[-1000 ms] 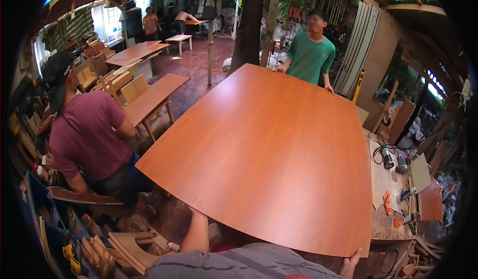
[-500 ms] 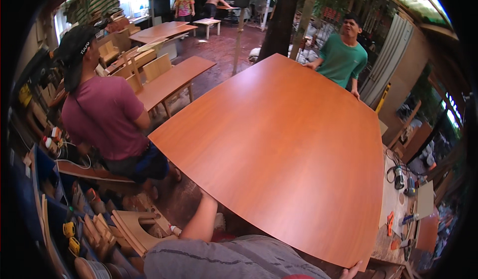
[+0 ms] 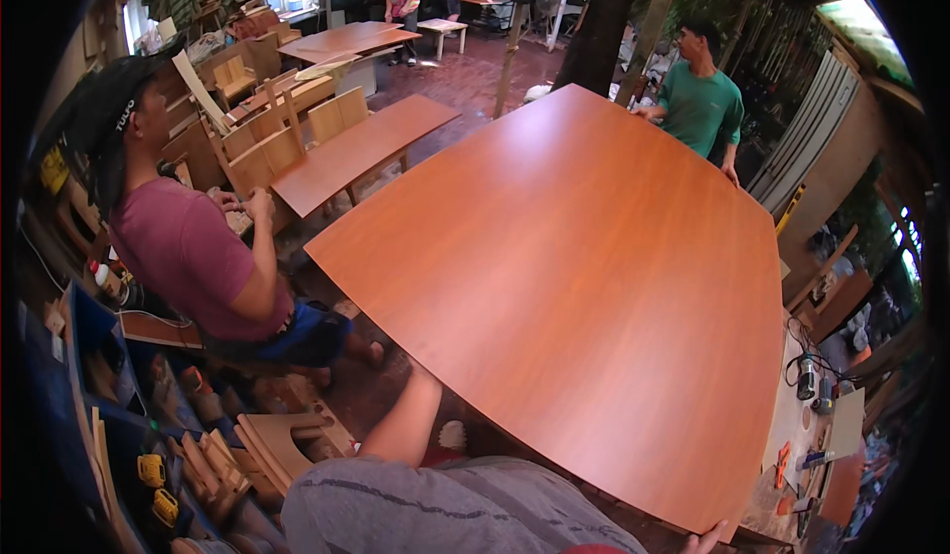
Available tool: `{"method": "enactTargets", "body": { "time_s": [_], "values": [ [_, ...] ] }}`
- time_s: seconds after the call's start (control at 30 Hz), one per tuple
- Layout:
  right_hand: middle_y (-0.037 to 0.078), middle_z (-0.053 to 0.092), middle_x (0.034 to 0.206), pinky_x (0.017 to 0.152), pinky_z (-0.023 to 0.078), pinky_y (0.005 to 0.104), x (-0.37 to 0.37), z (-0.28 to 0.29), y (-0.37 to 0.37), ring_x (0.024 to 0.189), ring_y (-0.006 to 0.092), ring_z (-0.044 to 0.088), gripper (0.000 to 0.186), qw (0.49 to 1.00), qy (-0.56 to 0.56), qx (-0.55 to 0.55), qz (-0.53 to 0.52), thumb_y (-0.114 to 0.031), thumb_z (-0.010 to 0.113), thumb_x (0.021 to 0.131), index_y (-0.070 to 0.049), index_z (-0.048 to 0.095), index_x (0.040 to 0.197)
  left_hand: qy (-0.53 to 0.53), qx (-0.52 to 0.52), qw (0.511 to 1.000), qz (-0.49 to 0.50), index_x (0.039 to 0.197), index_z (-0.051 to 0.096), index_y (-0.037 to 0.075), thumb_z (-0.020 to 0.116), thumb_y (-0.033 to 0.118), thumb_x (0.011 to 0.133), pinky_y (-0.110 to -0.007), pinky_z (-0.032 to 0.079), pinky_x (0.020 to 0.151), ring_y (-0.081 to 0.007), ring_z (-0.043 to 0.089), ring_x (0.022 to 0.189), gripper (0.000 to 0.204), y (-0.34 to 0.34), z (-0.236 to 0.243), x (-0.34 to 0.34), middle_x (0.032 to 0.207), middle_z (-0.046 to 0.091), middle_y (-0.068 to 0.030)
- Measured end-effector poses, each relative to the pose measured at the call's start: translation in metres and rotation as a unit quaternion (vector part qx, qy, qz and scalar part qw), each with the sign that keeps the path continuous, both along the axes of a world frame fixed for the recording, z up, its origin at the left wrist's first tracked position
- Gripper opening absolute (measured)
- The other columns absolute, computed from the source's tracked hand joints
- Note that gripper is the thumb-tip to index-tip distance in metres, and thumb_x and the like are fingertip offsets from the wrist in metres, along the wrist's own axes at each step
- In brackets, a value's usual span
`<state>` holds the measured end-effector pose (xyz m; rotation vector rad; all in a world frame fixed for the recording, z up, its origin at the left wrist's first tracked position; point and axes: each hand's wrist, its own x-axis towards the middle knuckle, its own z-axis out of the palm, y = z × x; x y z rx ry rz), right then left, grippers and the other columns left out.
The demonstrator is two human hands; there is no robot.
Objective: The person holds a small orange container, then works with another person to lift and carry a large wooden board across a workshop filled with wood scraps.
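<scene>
A large reddish-brown wooden panel (image 3: 574, 307) with a smooth, slightly shiny face spreads across the middle of the view. At its near left edge my left hand (image 3: 425, 368) reaches up under the rim; the panel hides its fingers. My right hand (image 3: 705, 540) grips the near right corner, fingertips showing over the edge. Across from me, a person in a green shirt (image 3: 701, 109) has both hands on the panel's far right edge. To my left stands a person in a maroon shirt (image 3: 188, 257), hands together in front of the chest and apart from the panel.
On the right, a workbench (image 3: 782, 425) carries power tools (image 3: 807, 378) and an orange clamp-like tool (image 3: 783, 463). A smaller brown table (image 3: 361, 153) stands beyond the panel's left edge. Blue bins (image 3: 99, 386) with wood pieces fill the lower left. Behind the panel rises a dark post (image 3: 599, 35).
The surroundings and panel have shifted rightward in view. The maroon-shirted person's hands have come up into sight, and the green-shirted person's head has turned aside. Both my hands keep their places at the panel.
</scene>
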<state>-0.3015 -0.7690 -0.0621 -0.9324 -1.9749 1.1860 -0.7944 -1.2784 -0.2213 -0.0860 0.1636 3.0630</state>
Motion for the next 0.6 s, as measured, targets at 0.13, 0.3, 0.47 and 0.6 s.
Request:
{"method": "enactTargets", "body": {
  "time_s": [0.13, 0.3, 0.47, 0.6],
  "values": [
    [0.021, 0.026, 0.15, 0.112, 0.026, 0.042, -0.009, -0.014, -0.003, 0.138, 0.0304, 0.03, 0.073, 0.995, 0.01, 0.077, 0.058, -0.041, 0.043, 0.098, 0.004, 0.014, 0.148, 0.009, -0.006, 1.0, 0.015, 0.146, 0.031, 0.009, 0.029, 0.06, 0.094, -0.052, 0.028, 0.111, -0.0358, 0.032, 0.136, 0.073, -0.022, 0.008, -0.014, 0.15, 0.033, -0.0131],
    [0.025, 0.007, 0.155, 0.116, 0.007, 0.0414, -0.032, -0.007, -0.011, 0.144, 0.0322, 0.011, 0.078, 0.976, -0.01, 0.119, 0.183, -0.035, 0.04, 0.099, 0.007, -0.003, 0.148, 0.016, -0.013, 0.998, 0.052, 0.146, 0.032, 0.009, 0.029, 0.06, 0.094, -0.052, 0.028, 0.111, -0.0358, 0.032, 0.136, 0.073, -0.057, 0.021, -0.017, 0.149, 0.033, -0.0131],
    [0.022, 0.016, 0.153, 0.113, 0.022, 0.0386, -0.069, 0.013, -0.024, 0.138, 0.0298, 0.027, 0.074, 0.974, -0.025, 0.126, 0.185, -0.035, 0.041, 0.098, 0.003, 0.004, 0.15, 0.021, -0.011, 0.997, 0.074, 0.146, 0.032, 0.009, 0.03, 0.06, 0.094, -0.052, 0.028, 0.111, -0.0357, 0.032, 0.136, 0.073, -0.08, 0.025, -0.024, 0.149, 0.033, -0.0131],
    [0.018, 0.03, 0.149, 0.105, 0.036, 0.0356, -0.114, 0.039, -0.058, 0.129, 0.0259, 0.042, 0.07, 0.99, -0.069, 0.022, 0.12, -0.039, 0.044, 0.098, -0.001, 0.016, 0.15, 0.028, 0.005, 0.997, 0.076, 0.146, 0.032, 0.009, 0.03, 0.06, 0.094, -0.052, 0.028, 0.111, -0.0357, 0.032, 0.136, 0.073, -0.09, 0.01, -0.051, 0.149, 0.033, -0.0131]
  ]
}}
